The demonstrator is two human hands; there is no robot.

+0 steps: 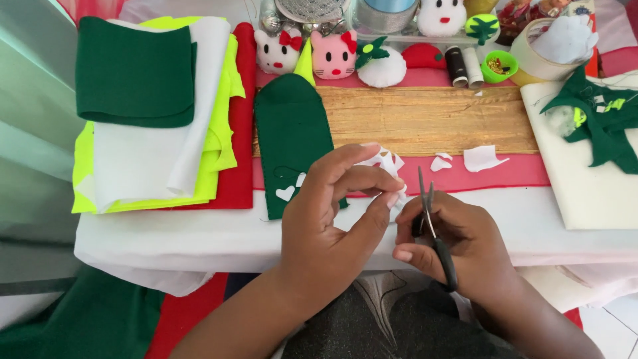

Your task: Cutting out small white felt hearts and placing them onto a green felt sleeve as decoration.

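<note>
Both hands work close together over the near edge of the white-covered surface (199, 233): the left hand (332, 213) pinches a small white felt scrap (385, 161) between thumb and fingertips, while the right hand (452, 242) grips a pair of slim black-handled scissors (430, 223), blades pointing up just beside the scrap. Left of them lies a stack of neon-yellow, white, red and dark green felt sheets (159, 113). A long dark green felt piece (292, 133) with a rounded top lies beside the left hand. Small white felt cuttings (482, 158) rest on the pink cloth strip (505, 174).
</note>
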